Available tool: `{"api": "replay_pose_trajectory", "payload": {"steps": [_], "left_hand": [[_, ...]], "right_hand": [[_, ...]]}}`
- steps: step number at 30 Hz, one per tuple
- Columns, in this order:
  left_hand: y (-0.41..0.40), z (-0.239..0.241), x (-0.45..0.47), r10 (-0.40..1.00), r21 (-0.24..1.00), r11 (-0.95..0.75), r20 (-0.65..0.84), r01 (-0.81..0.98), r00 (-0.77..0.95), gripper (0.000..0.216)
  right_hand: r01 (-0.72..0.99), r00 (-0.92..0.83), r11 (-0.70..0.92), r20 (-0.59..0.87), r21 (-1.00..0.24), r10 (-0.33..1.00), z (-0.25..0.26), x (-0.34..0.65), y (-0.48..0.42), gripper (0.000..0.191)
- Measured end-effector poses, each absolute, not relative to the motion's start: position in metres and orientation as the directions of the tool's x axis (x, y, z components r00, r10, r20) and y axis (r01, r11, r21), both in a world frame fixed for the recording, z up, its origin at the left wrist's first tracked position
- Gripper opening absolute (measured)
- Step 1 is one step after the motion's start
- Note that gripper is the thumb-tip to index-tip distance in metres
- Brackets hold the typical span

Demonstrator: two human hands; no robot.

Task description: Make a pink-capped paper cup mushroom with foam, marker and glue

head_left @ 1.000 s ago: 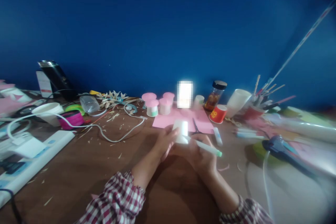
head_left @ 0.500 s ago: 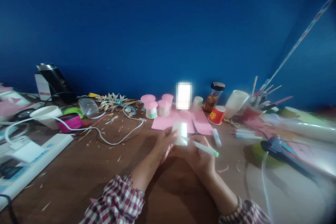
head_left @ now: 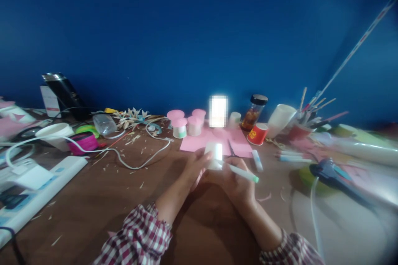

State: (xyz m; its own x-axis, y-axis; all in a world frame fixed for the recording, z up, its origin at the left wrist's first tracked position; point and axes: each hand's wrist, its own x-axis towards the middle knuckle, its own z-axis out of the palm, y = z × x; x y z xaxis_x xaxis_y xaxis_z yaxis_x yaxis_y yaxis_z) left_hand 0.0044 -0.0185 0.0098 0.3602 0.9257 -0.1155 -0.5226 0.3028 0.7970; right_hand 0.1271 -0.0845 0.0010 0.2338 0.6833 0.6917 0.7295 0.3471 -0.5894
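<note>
Above the brown table, my left hand (head_left: 197,165) grips a small white paper cup (head_left: 212,149) from its left side, thumb on its near face. My right hand (head_left: 238,182) is closed round a white marker (head_left: 241,172) with a light green end pointing to the right. The marker's other end lies close against the cup; whether it touches cannot be made out. Behind the cup is a sheet of pink paper (head_left: 194,143) with dark scissors (head_left: 231,148) on it. A white marker cap or tube (head_left: 257,160) lies right of the right hand.
Several small cups with pink paper tops (head_left: 178,126) stand at the back. A red paper cup (head_left: 258,133) and a dark-lidded jar (head_left: 253,112) are behind on the right. A glue gun (head_left: 338,180) lies at right; a power strip (head_left: 66,174) and white cable (head_left: 133,168) at left.
Almost nothing differs. The view has shifted very slightly; both hands keep hold of the cup and the marker in nearly the same place.
</note>
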Motion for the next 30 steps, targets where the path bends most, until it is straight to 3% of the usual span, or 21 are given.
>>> {"api": "replay_pose_trajectory", "payload": {"steps": [30], "left_hand": [[-0.013,-0.004,0.002,0.918,0.822,0.296,-0.104,-0.486,0.382,0.037]], "right_hand": [[0.747,0.233,0.339,0.702,-0.572,0.673,-0.001,0.128,-0.083,0.005]]}}
